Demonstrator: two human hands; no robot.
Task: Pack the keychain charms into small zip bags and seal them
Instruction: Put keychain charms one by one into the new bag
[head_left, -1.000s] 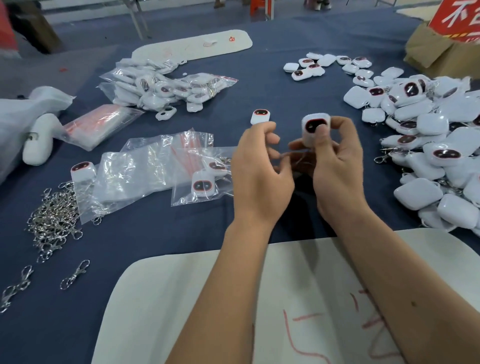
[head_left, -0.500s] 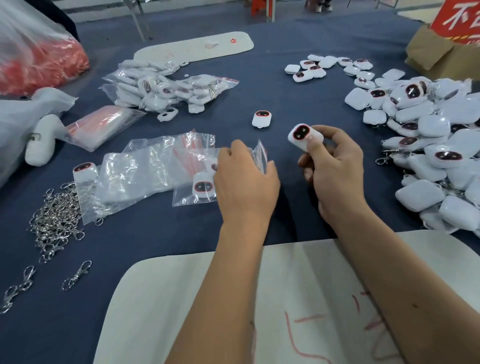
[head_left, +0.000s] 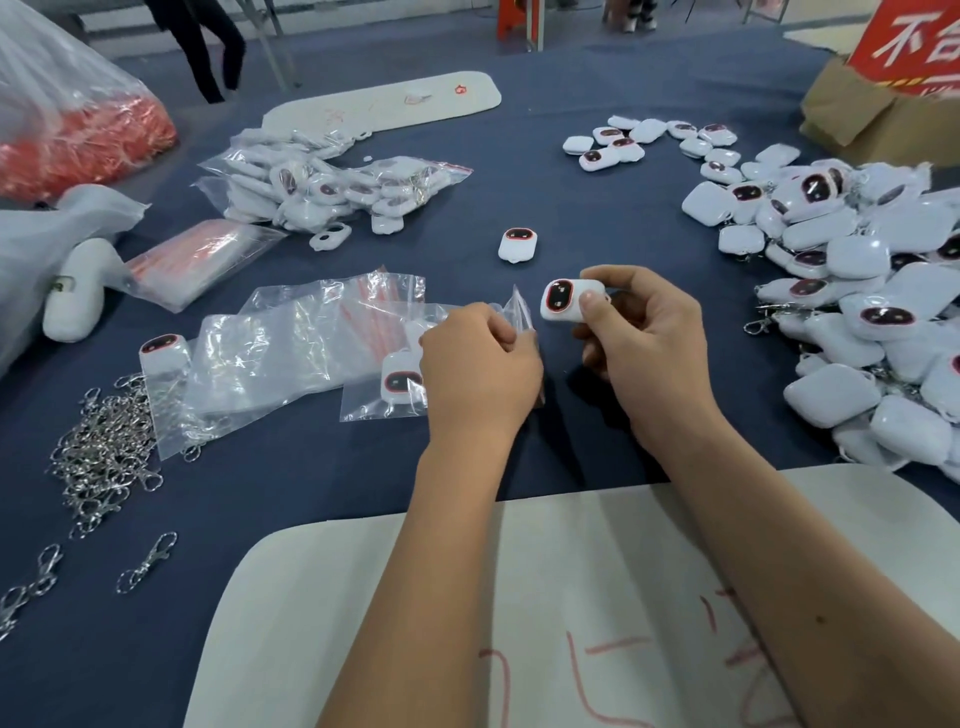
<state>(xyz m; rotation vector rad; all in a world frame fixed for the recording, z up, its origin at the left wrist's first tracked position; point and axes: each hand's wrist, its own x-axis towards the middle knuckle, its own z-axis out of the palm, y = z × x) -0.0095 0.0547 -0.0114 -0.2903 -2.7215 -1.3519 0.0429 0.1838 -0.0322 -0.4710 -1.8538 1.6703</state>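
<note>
Left hand (head_left: 480, 364): fingers curled, pinching a small zip bag (head_left: 519, 314) by its upper edge, just above the table. Right hand (head_left: 641, 338): thumb and fingers gripping one white charm (head_left: 563, 300), beside the bag. Step, by judgement: bagging. Next: spread the bag's mouth, slide charm in.

Cardboard box (head_left: 852, 122) far right; red sign (head_left: 914, 47) above.

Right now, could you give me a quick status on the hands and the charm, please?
Right hand holds charm, unbagged. Left hand pinches small zip bag. Bagged charm lies beside left hand; nothing between charm and bag.
</note>
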